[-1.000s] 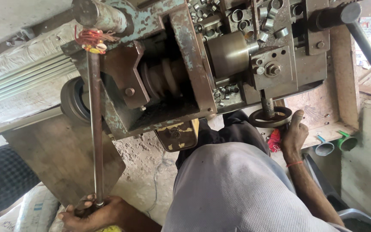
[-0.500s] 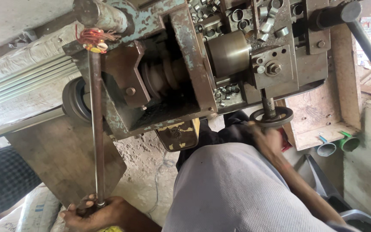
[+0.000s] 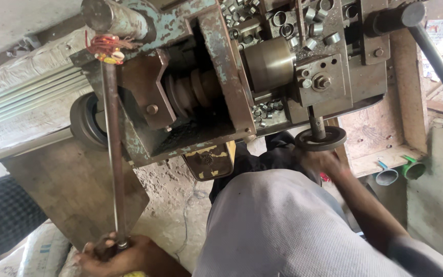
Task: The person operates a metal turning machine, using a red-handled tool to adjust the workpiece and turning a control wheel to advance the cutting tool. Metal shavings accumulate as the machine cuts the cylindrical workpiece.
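Nearest: left hand (image 3: 116,256), fingers curled tight around the lower end of a long rusty steel lever rod (image 3: 113,154); grip unchanged from a second ago.

Next: right hand (image 3: 324,160), blurred, risen since a second ago from beside the small black cast-iron handwheel (image 3: 320,138) to touch its underside at the machine's near edge; whether its fingers clasp the rim cannot be told. Judged: feed adjustment starting.

Behind: worn teal-painted metal lathe-like machine (image 3: 226,66), brass-coloured cylindrical chuck (image 3: 268,64) at centre.

Farthest: loose short steel rings (image 3: 283,20) heaped along the machine's far edge.
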